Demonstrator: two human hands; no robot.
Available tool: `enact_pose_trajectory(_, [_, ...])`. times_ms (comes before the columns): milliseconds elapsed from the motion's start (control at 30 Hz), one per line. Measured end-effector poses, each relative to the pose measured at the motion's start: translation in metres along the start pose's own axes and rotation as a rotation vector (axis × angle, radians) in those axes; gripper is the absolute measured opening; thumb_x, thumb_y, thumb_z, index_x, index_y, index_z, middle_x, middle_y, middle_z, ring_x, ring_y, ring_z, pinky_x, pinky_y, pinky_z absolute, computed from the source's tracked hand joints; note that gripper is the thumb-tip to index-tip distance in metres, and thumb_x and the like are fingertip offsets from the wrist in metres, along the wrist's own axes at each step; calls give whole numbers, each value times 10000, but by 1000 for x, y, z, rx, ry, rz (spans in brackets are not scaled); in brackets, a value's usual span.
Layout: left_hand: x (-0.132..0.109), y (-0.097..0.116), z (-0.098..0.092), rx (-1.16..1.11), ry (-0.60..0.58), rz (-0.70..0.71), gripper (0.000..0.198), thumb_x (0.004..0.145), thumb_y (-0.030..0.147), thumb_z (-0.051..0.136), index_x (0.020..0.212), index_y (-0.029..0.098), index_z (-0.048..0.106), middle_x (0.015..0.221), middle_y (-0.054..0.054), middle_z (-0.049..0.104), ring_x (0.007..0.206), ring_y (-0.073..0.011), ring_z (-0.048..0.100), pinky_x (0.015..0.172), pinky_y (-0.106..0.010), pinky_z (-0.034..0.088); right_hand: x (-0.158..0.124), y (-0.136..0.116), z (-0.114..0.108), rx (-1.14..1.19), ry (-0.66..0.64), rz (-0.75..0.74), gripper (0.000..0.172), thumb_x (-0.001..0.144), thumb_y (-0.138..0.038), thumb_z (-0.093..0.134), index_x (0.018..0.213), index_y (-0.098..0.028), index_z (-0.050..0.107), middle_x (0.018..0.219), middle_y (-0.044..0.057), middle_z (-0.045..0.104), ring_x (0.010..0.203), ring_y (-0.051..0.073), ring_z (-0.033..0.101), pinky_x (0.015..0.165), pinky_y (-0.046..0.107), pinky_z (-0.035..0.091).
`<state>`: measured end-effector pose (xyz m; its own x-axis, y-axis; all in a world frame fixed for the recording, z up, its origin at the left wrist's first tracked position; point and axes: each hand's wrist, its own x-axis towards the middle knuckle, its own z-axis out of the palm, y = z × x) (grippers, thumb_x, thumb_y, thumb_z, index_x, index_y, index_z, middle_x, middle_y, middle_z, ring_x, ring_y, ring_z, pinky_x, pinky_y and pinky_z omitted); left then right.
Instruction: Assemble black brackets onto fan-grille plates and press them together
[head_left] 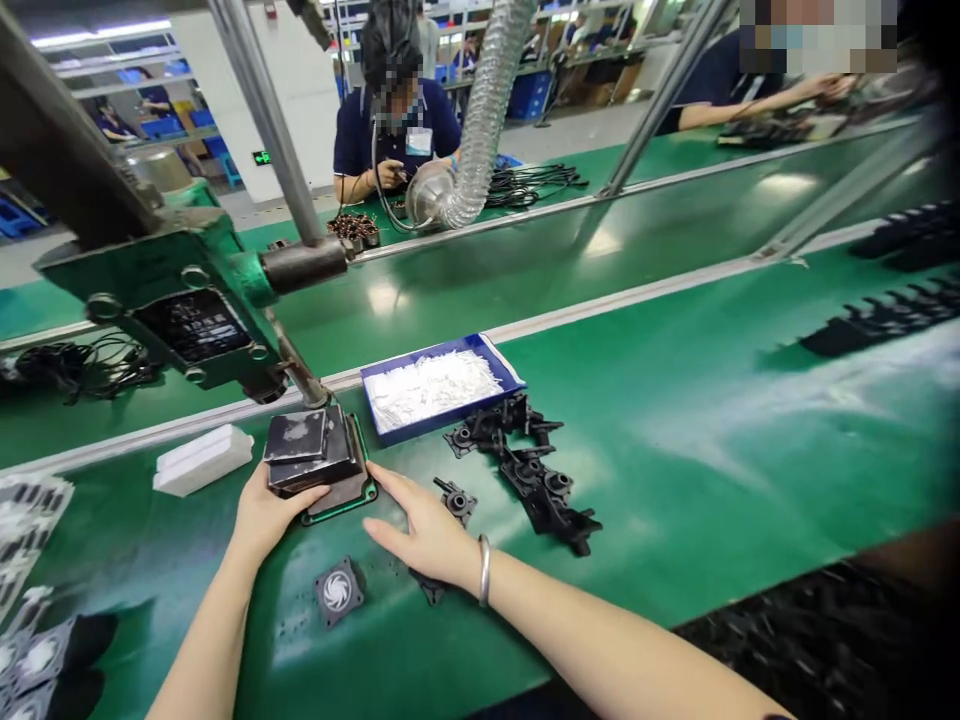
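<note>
A black metal block (346, 452) with a smaller worn plate on top stands on the press's green-edged base (358, 497). My left hand (270, 510) grips the block's near left side; its thumb lies along the front and the other fingers are mostly hidden. My right hand (435, 535), with a silver bangle at the wrist, is open, fingertips by the base's right edge. In front of the base lies a square black housing (339, 592) with a white swirl-shaped insert. Just beyond my right hand is a black plastic bracket (456, 502); another part lies partly hidden beneath that hand.
The green press (172, 300) rises behind the block. A blue tray (397, 430) holds white pieces, with black brackets (536, 480) heaped to its right. A white block (202, 460) lies left. More black parts (885, 315) line the far right. A co-worker (397, 110) sits opposite.
</note>
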<state>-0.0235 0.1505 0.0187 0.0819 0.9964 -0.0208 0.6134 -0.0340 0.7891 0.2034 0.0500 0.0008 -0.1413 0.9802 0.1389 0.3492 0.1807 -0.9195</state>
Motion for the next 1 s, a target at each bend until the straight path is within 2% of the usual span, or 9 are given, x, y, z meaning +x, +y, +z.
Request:
enact_pose_trajectory(200, [0, 4, 0, 1, 2, 1, 685, 552, 489, 857, 1108, 172, 613, 1087, -127, 740, 1022, -335, 694, 910, -474, 552, 1, 0, -2, 2, -8, 26, 667, 866, -353, 608, 1472, -160, 407, 1477, 132, 478, 1367, 268, 460, 1152, 473, 383])
enact_pose_trajectory(500, [1, -2, 1, -76, -13, 38, 675, 575, 487, 858, 1121, 176, 612, 1103, -125, 728, 1056, -336, 679, 977, -513, 514, -3, 5, 2, 117, -5, 42, 669, 886, -392, 604, 1482, -188, 380, 1502, 129, 445, 1366, 272, 463, 1145, 480, 401])
enact_pose_trajectory(633, [0, -2, 2, -113, -29, 83, 776, 590, 476, 858, 1239, 189, 544, 1210, -134, 678, 1137, -338, 642, 1034, -530, 473, -22, -8, -10, 102, 8, 66, 643, 911, -436, 576, 1471, -184, 387, 1508, 138, 431, 1357, 263, 470, 1143, 474, 403])
enact_pose_trajectory(767, [-1, 7, 1, -320, -42, 164, 871, 675, 422, 823, 1406, 245, 384, 1435, -135, 521, 1292, -299, 542, 1099, -464, 429, -47, -17, -24, -42, 4, 51, 577, 926, -410, 568, 1437, -182, 428, 1479, 140, 463, 1379, 258, 437, 1168, 485, 361])
enact_pose_trajectory(1000, [-3, 27, -5, -351, -22, 132, 871, 611, 369, 872, 1349, 223, 433, 1347, -143, 593, 1217, -305, 604, 1063, -478, 466, -65, -7, -11, -128, 107, -37, 402, 937, -305, 541, 1324, -199, 529, 1401, 134, 539, 1317, 237, 504, 1128, 457, 416])
